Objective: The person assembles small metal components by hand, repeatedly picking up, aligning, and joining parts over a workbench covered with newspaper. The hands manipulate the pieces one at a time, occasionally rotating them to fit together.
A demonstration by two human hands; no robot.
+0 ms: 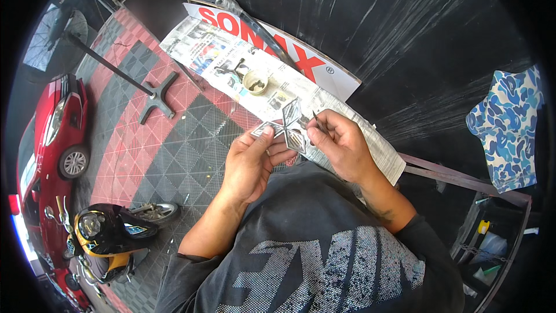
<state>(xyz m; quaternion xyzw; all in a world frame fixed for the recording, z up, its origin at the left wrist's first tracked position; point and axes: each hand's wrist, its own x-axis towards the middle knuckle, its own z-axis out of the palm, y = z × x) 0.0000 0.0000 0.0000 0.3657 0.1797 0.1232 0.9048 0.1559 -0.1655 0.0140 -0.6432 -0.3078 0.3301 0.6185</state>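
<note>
Head view: left hand [250, 161] pinches the badge [286, 126] near the newspaper [381, 155]; right hand [343, 146] grips a thin dark tool [315, 118] beside it. Apparently detail work, calling next for a steady badge and light tool contact.

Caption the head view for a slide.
The left hand holds a silver three-diamond emblem while the right hand pinches a thin dark item beside it, near spread newspaper.

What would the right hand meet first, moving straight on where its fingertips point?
Most likely the silver emblem in the left hand, just ahead of the right hand; the depth gap is unclear.
</note>
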